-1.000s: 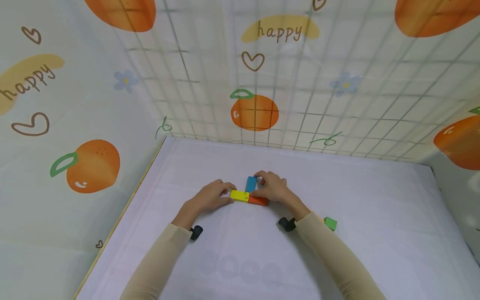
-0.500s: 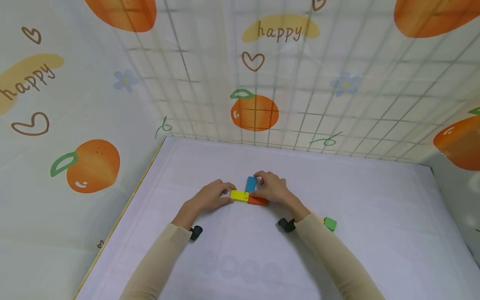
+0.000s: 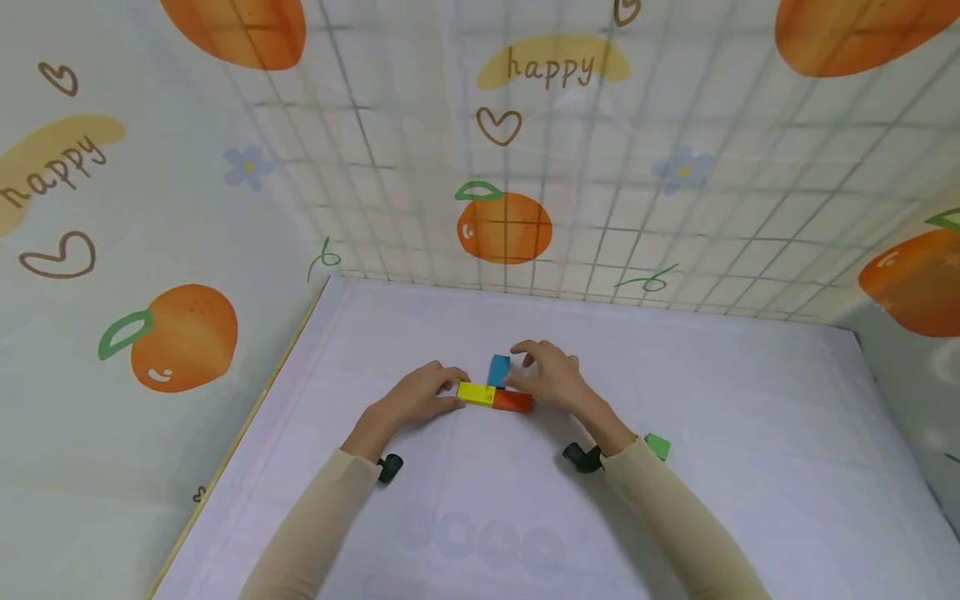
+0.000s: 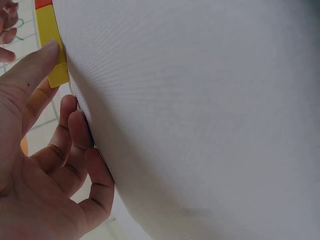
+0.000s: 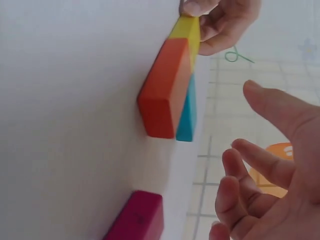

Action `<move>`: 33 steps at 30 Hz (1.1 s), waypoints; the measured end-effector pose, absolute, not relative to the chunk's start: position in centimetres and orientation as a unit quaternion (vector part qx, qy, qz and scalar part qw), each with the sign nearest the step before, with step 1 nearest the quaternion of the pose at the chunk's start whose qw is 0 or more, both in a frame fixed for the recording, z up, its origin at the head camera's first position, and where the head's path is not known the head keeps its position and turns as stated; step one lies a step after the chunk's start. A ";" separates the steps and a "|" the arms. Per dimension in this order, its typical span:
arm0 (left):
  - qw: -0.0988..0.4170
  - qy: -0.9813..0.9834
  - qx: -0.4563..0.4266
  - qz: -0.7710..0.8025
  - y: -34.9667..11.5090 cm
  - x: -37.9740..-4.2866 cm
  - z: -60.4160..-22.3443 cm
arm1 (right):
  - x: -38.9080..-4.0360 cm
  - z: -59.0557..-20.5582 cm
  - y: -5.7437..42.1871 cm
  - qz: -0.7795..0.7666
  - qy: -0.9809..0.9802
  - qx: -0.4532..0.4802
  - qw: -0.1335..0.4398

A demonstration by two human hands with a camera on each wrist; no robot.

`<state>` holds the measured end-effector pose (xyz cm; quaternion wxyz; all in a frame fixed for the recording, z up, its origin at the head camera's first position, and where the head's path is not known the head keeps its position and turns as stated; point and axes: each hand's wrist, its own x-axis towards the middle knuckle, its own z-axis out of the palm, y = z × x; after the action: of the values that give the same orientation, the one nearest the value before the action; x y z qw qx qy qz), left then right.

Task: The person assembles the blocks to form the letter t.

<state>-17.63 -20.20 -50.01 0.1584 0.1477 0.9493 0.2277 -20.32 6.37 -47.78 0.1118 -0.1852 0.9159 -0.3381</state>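
Note:
My left hand pinches the left end of a yellow block; in the left wrist view its thumb lies along one side of that block. An orange-red block adjoins the yellow one end to end. Behind them stands a blue block, lengthwise away from me near their joint. My right hand hovers just right of the blue block, thumb and fingers spread. In the right wrist view this hand holds nothing and is apart from the orange-red block.
A green block sits beside my right sleeve, partly covered by it. A magenta block lies on the table in the right wrist view. Printed cloth walls border the white tabletop behind and at the sides.
My right hand has let go of the blue block and drawn slightly to the right, uncovering the orange-red block. My left hand keeps its pinch on the yellow block.

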 end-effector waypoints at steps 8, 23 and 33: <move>0.160 0.950 0.141 0.229 -20.2 -17.6 -50.0 | -18.9 -46.7 8.3 -0.349 0.915 -0.187 0.080; 0.157 0.951 0.143 0.225 -20.1 -17.5 -50.2 | -16.3 -46.0 13.1 -0.365 0.911 -0.188 0.041; 0.157 0.950 0.142 0.230 -20.1 -17.5 -49.9 | -15.1 -45.7 15.8 -0.376 0.904 -0.199 0.027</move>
<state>-17.49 -20.07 -49.90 0.1566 0.1418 0.9500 0.2301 -15.05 15.82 -45.73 0.0271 -0.1994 0.9043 -0.3764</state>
